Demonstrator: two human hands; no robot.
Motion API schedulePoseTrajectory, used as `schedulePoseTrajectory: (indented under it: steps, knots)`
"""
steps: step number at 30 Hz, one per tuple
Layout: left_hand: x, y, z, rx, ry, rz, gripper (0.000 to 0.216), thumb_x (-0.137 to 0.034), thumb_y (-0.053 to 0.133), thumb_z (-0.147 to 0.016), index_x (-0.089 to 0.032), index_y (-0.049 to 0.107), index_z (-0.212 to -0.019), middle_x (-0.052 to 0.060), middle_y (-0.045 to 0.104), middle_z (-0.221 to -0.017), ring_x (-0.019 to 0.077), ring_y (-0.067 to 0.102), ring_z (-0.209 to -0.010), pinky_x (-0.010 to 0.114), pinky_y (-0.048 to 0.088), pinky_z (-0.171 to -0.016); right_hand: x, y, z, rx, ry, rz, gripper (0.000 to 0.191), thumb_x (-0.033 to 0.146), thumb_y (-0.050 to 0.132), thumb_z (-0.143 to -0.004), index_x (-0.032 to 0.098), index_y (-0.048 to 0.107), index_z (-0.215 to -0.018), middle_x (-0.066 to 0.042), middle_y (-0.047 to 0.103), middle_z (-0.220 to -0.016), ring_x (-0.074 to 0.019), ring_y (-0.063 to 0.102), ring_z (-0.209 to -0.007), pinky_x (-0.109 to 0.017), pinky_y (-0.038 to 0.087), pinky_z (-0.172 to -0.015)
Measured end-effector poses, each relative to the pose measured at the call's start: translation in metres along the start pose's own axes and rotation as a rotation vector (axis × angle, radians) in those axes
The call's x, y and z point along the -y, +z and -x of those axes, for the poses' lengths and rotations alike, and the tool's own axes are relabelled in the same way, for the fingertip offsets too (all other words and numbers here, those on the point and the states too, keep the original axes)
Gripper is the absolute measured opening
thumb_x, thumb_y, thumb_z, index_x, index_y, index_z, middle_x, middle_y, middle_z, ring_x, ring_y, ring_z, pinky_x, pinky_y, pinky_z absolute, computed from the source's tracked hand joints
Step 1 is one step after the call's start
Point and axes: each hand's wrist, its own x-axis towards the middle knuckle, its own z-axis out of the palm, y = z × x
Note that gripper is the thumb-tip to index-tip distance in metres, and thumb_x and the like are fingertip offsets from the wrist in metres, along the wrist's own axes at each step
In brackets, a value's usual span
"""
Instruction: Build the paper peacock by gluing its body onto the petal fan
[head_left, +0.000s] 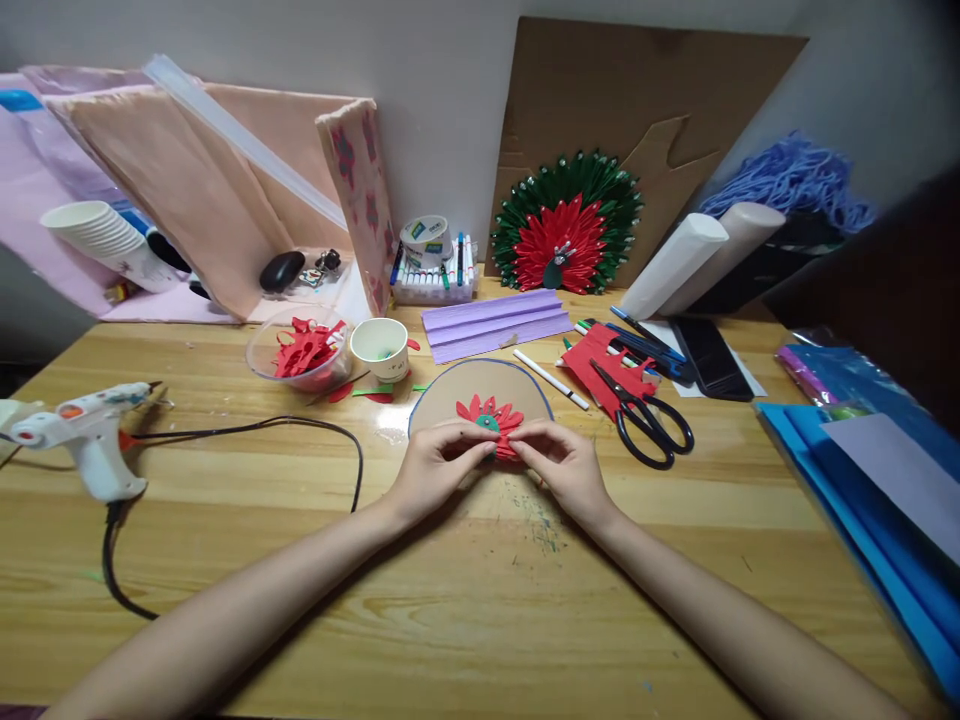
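Observation:
A round cardboard disc [442,392] with a blue-drawn edge lies in front of me. On it sits a flower of red paper petals [512,415] around a green centre [487,422]. My left hand [439,468] is closed in a pinch at the flower's near side. Facing it, my right hand [568,468] also pinches there, thumb and forefinger together. Between the fingertips shows a red paper petal [507,452], partly covered by the fingers.
Left are a hot glue gun [90,435] with its black cord, a bowl of red paper strips [300,350] and a paper cup [380,345]. Black-handled scissors [645,425] lie right on red paper. Behind stands a red-and-green peacock decoration [566,225]; blue sheets [817,480] edge the right.

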Motion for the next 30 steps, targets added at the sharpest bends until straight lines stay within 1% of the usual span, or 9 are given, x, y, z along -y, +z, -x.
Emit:
schedulePoseTrajectory:
  steps: [4,8,11,14,16,18,23,27,30]
  knots:
    - [-0.0007,-0.0002,0.0006,-0.003,0.009,-0.02,0.014,-0.024,0.066,-0.077,-0.017,0.073,-0.088,0.009,0.071,-0.088,0.0163,0.066,-0.081,0.027,0.054,-0.074,0.0019,0.0003,0.0024,0.012,-0.043,0.023,0.01,0.026,0.07,-0.074,0.021,0.071,-0.083,-0.004,0.072,-0.086,-0.0162,0.067,-0.08,-0.031,0.056,-0.079]
    - [-0.0023,-0.0002,0.0018,0.011,-0.023,0.011,0.017,-0.027,0.069,-0.075,-0.016,0.073,-0.088,0.009,0.071,-0.089,0.0173,0.067,-0.082,0.029,0.055,-0.076,0.0031,0.0005,0.0034,-0.008,-0.053,0.043,0.01,0.027,0.071,-0.074,0.021,0.073,-0.082,-0.004,0.072,-0.084,-0.0172,0.068,-0.078,-0.032,0.057,-0.077]
    - [-0.0039,0.0002,0.0017,-0.004,-0.047,0.024,0.016,-0.027,0.07,-0.074,-0.016,0.073,-0.084,0.008,0.072,-0.085,0.0164,0.067,-0.079,0.028,0.055,-0.075,0.003,0.0005,0.0041,-0.018,-0.078,0.058,0.01,0.026,0.072,-0.073,0.022,0.073,-0.081,-0.004,0.072,-0.083,-0.0166,0.067,-0.077,-0.031,0.056,-0.076]
    - [-0.0033,0.001,0.0007,-0.024,-0.106,0.086,0.013,-0.026,0.069,-0.074,-0.015,0.071,-0.079,0.006,0.073,-0.079,0.0145,0.067,-0.072,0.026,0.055,-0.071,0.003,0.0007,0.0055,-0.004,-0.111,0.083,0.009,0.024,0.072,-0.073,0.022,0.073,-0.082,-0.003,0.071,-0.084,-0.0156,0.066,-0.077,-0.029,0.056,-0.075]
    - [-0.0014,0.0014,0.0004,-0.014,-0.144,0.148,0.013,-0.026,0.069,-0.074,-0.014,0.069,-0.079,0.006,0.073,-0.079,0.0138,0.067,-0.071,0.026,0.055,-0.07,0.0035,0.0007,0.0065,0.001,-0.129,0.118,0.008,0.024,0.071,-0.074,0.023,0.073,-0.081,-0.003,0.07,-0.083,-0.0156,0.066,-0.077,-0.029,0.056,-0.073]
    - [0.0006,0.0017,0.0005,-0.003,-0.151,0.175,0.014,-0.025,0.069,-0.074,-0.014,0.068,-0.082,0.005,0.072,-0.081,0.0135,0.067,-0.073,0.025,0.055,-0.07,0.0043,0.0007,0.0073,0.004,-0.149,0.161,0.007,0.025,0.07,-0.075,0.022,0.073,-0.082,-0.004,0.07,-0.083,-0.0162,0.065,-0.077,-0.03,0.055,-0.072]
    - [0.0002,0.0017,0.0014,0.004,-0.112,0.143,0.015,-0.023,0.067,-0.075,-0.015,0.066,-0.087,0.005,0.071,-0.083,0.0132,0.066,-0.074,0.024,0.054,-0.07,0.0069,0.0005,0.0082,0.023,-0.191,0.216,0.008,0.023,0.067,-0.078,0.022,0.072,-0.084,-0.004,0.069,-0.084,-0.0161,0.064,-0.077,-0.029,0.054,-0.07]
    - [-0.0037,0.0003,0.0011,0.03,-0.006,0.019,0.011,-0.02,0.062,-0.078,-0.015,0.07,-0.083,0.007,0.07,-0.084,0.0134,0.066,-0.075,0.023,0.053,-0.068,0.0089,0.0012,0.009,0.01,-0.225,0.259,0.007,0.023,0.066,-0.078,0.023,0.072,-0.083,-0.004,0.069,-0.082,-0.0158,0.064,-0.075,-0.03,0.053,-0.07]
    - [-0.0042,-0.001,0.0007,0.033,0.074,-0.067,0.013,-0.019,0.063,-0.078,-0.015,0.072,-0.086,0.008,0.07,-0.084,0.0132,0.065,-0.074,0.022,0.053,-0.065,0.0093,0.0012,0.0094,-0.003,-0.247,0.284,0.008,0.023,0.065,-0.079,0.023,0.072,-0.084,-0.004,0.069,-0.083,-0.0161,0.064,-0.077,-0.03,0.053,-0.07]
